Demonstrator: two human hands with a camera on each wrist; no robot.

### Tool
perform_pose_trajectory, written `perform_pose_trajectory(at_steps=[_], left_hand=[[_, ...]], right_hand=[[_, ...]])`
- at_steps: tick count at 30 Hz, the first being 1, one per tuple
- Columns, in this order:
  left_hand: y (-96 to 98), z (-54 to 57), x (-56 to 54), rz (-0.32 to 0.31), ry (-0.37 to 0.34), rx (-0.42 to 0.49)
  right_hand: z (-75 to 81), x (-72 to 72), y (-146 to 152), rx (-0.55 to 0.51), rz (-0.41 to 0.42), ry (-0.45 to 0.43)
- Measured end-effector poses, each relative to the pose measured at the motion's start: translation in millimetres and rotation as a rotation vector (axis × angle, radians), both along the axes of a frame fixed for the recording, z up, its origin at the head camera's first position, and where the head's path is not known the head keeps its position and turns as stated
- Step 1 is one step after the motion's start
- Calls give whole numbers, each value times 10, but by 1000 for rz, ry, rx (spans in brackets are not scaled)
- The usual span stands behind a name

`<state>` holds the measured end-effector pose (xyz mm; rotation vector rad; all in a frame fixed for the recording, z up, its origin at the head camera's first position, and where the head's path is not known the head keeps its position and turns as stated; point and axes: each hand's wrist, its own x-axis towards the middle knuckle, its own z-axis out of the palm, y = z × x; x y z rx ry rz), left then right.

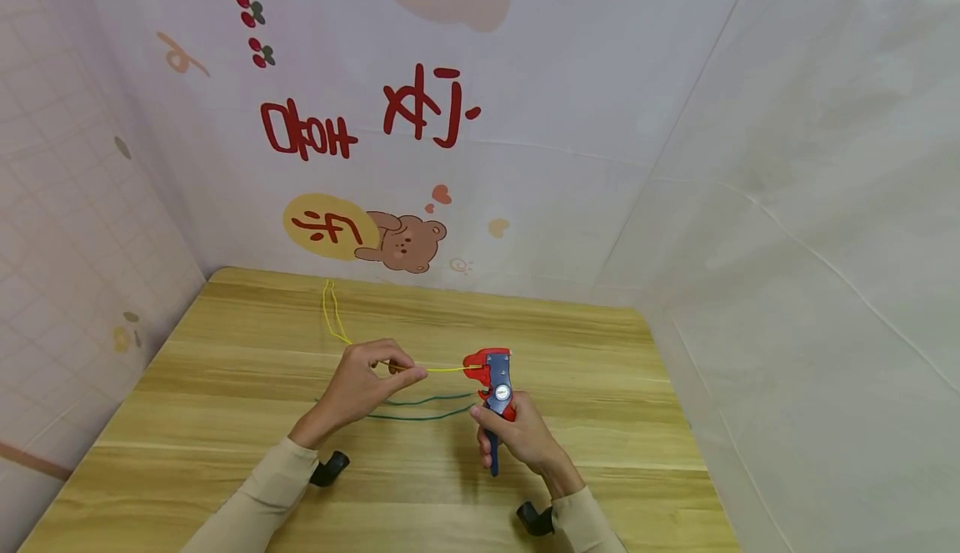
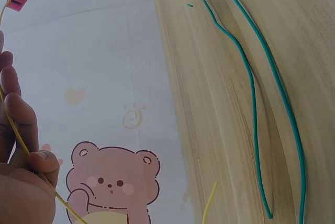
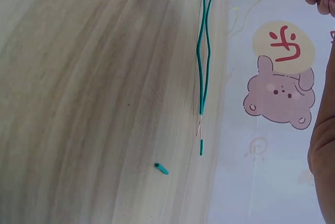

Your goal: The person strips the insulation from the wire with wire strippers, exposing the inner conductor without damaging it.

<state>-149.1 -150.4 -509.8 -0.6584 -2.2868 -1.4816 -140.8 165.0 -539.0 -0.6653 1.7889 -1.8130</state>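
My left hand (image 1: 360,384) pinches a thin yellow wire (image 1: 446,369) between thumb and fingertips. The wire's far end reaches the red jaws of a red and dark blue wire stripper (image 1: 497,369); the rest trails behind the hand to the back left. Wrapped around the stripper's handles is my right hand (image 1: 528,436), holding the tool upright above the table. In the left wrist view the yellow wire (image 2: 20,139) runs across the palm and fingers. Below the hands, two lengths of green wire (image 1: 420,419) lie on the table, bare copper showing at their ends in the right wrist view.
Short cut bits of green insulation (image 3: 162,169) lie near the green wire ends. The wood-grain table (image 1: 225,344) meets a printed wall sheet (image 1: 555,228) at its back edge, with more sheeting at both sides. Black mounts (image 1: 330,470) sit at the wrists.
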Motion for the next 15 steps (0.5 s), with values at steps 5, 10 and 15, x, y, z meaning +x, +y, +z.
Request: perform_pose_trajectory(at_steps=[5, 10, 15], left_hand=[[1, 4, 1, -4, -6, 5], [6, 6, -2, -3, -7, 6], [7, -4, -5, 3, -5, 12]], right_hand=[[5, 5, -4, 9, -6, 4], [6, 12, -17, 30, -29, 2], [-4, 28, -41, 46, -56, 12]])
